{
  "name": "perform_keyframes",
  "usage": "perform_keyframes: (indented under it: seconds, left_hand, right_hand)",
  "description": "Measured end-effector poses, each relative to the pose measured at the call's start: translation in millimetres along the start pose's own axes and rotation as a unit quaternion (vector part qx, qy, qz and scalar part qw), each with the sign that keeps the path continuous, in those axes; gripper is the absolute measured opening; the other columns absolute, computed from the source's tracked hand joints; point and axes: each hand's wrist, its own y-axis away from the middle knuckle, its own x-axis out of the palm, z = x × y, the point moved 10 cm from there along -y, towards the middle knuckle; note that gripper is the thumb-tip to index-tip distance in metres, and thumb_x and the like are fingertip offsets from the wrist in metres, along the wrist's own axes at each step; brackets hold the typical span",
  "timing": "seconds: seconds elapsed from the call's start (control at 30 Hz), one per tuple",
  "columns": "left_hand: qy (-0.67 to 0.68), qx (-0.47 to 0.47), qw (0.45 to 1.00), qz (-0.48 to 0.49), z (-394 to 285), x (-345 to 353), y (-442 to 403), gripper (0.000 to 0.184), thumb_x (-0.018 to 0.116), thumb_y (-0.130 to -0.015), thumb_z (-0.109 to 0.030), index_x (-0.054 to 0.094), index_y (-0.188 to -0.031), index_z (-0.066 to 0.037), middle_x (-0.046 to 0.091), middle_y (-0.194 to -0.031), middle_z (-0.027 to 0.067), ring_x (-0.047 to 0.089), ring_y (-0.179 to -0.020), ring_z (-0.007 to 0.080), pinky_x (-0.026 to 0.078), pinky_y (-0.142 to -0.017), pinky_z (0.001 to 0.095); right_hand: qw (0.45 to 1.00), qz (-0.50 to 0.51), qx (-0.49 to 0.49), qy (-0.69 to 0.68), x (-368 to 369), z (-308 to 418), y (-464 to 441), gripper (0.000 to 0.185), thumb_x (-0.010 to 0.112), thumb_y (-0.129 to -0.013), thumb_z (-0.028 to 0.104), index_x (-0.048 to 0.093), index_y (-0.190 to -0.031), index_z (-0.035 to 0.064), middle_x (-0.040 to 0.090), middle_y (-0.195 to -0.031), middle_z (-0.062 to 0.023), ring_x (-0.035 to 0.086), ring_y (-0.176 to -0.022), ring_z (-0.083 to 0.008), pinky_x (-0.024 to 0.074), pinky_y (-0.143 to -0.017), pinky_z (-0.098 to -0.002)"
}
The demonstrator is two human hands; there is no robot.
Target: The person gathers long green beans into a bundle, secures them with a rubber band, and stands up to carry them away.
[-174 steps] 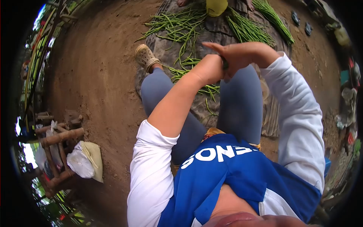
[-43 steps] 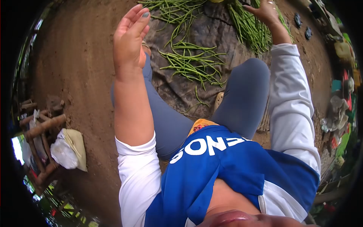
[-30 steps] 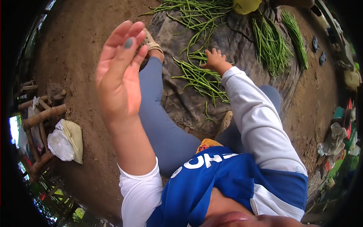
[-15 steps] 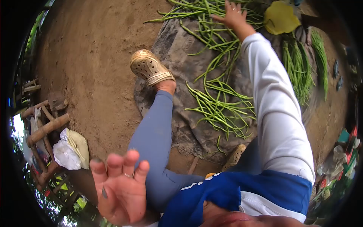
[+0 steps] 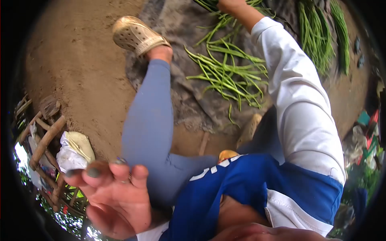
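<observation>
My left hand (image 5: 116, 197) is raised at the lower left, palm towards the camera, fingers apart and slightly bent, with nothing in it. At the top edge, my right hand (image 5: 232, 4) reaches over long green string beans (image 5: 213, 5); its fingers are cut off by the frame, so I cannot tell whether they hold any. Closer to me, a loose pile of string beans (image 5: 229, 78) lies on a dark, dirty cloth (image 5: 187, 106). Bunched string beans (image 5: 315, 36) lie right of my right sleeve, with another slim bunch (image 5: 341, 38) beside them.
My leg in blue-grey leggings (image 5: 146, 108) stretches forward, ending in a tan clog (image 5: 138, 36) at the cloth's edge. Brown bare soil (image 5: 76, 76) lies to the left. A wooden frame (image 5: 46, 140) and a white bag (image 5: 74, 152) stand far left; plastic litter (image 5: 360, 140) lies far right.
The view has tilted back towards my body, so the beans and cloth sit higher and the yellow item has left the frame. My right hand has gone from spread to partly out of view; my left fingers bend more.
</observation>
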Motion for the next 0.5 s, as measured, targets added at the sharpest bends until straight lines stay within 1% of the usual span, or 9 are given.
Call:
perform_keyframes:
  seconds: [0.07,0.13,0.17,0.2,0.27,0.3,0.33,0.4,0.5]
  left_hand:
    - [0.020,0.000,0.999,0.027,0.6,5.6,8.3,0.039,0.045,-0.100,-0.018,0.038,-0.138,-0.009,0.046,-0.137,0.0046,0.032,-0.136,0.0287,0.020,-0.116,0.0509]
    - [0.041,0.003,0.998,0.057,2.3,9.3,15.7,0.037,0.045,-0.100,-0.017,0.040,-0.136,-0.008,0.047,-0.135,0.0047,0.033,-0.135,0.0282,0.020,-0.116,0.0505]
    - [0.053,0.006,0.996,0.071,2.5,9.8,18.0,0.036,0.045,-0.101,-0.017,0.041,-0.135,-0.008,0.048,-0.134,0.0051,0.034,-0.134,0.0281,0.020,-0.115,0.0502]
    - [0.067,0.010,0.994,0.083,2.7,9.7,20.8,0.035,0.044,-0.101,-0.017,0.043,-0.134,-0.007,0.049,-0.133,0.0055,0.035,-0.133,0.0279,0.021,-0.115,0.0500]
    - [0.083,0.006,0.993,0.088,1.7,5.8,23.9,0.030,0.044,-0.101,-0.015,0.047,-0.129,-0.004,0.051,-0.130,0.0079,0.039,-0.129,0.0275,0.024,-0.114,0.0487]
    - [0.087,0.007,0.991,0.098,-0.4,1.9,24.5,0.030,0.044,-0.101,-0.014,0.047,-0.128,-0.003,0.051,-0.129,0.0085,0.040,-0.128,0.0275,0.024,-0.113,0.0485]
    - [0.091,0.008,0.990,0.110,-1.3,1.1,26.3,0.030,0.044,-0.100,-0.014,0.047,-0.128,-0.003,0.051,-0.129,0.0091,0.041,-0.127,0.0275,0.025,-0.113,0.0482]
    - [0.100,0.016,0.990,0.095,-3.0,-3.7,28.2,0.028,0.046,-0.099,-0.010,0.048,-0.126,0.000,0.052,-0.124,0.0099,0.044,-0.124,0.0278,0.028,-0.111,0.0478]
    - [0.132,0.006,0.988,0.083,-5.5,-13.2,27.0,0.024,0.048,-0.098,-0.006,0.049,-0.120,0.001,0.053,-0.120,0.0096,0.046,-0.122,0.0278,0.031,-0.110,0.0474]
  right_hand:
    - [0.996,-0.049,-0.013,0.074,16.8,-4.9,47.8,0.032,0.053,-0.084,0.013,0.055,-0.116,0.0138,0.062,-0.110,-0.0144,0.061,-0.104,-0.0328,0.0469,-0.088,-0.0469]
    - [0.991,0.057,0.033,0.118,21.1,-8.7,102.1,0.023,0.054,-0.090,0.013,0.056,-0.112,0.0120,0.065,-0.107,-0.0107,0.062,-0.102,-0.0277,0.0484,-0.086,-0.0410]
    - [0.977,0.199,0.070,0.032,93.3,-57.1,98.4,0.098,0.075,-0.069,0.051,0.027,-0.149,0.0233,0.036,-0.147,-0.0171,0.028,-0.140,-0.0347,0.0239,-0.111,-0.0535]
    - [0.991,0.111,0.058,0.041,61.7,-42.7,133.0,0.094,0.079,-0.065,0.036,0.032,-0.146,0.0255,0.042,-0.143,-0.0161,0.038,-0.134,-0.0340,0.0308,-0.107,-0.0508]
    - [0.985,-0.168,-0.026,0.010,3.7,-20.0,193.1,0.091,0.080,-0.064,0.036,0.035,-0.143,0.0235,0.046,-0.140,-0.0153,0.045,-0.128,-0.0341,0.0346,-0.104,-0.0503]
    - [0.983,-0.178,0.017,-0.051,2.7,-33.2,211.2,0.095,0.080,-0.066,0.043,0.033,-0.145,0.0176,0.041,-0.144,-0.0141,0.036,-0.134,-0.0334,0.0257,-0.109,-0.0544]
    - [0.959,-0.251,0.055,-0.123,-6.4,-45.0,231.8,0.080,0.079,-0.068,0.042,0.046,-0.134,0.0131,0.052,-0.132,-0.0138,0.045,-0.125,-0.0333,0.0316,-0.105,-0.0495]
    - [0.906,-0.274,0.305,-0.111,16.9,-78.9,274.1,0.060,0.074,-0.073,0.043,0.056,-0.120,0.0096,0.058,-0.121,-0.0134,0.051,-0.117,-0.0330,0.0359,-0.101,-0.0461]
    - [0.868,-0.141,0.431,-0.202,65.7,-79.8,303.5,0.044,0.061,-0.083,0.047,0.063,-0.104,0.0091,0.058,-0.116,-0.0126,0.053,-0.113,-0.0315,0.0392,-0.094,-0.0474]
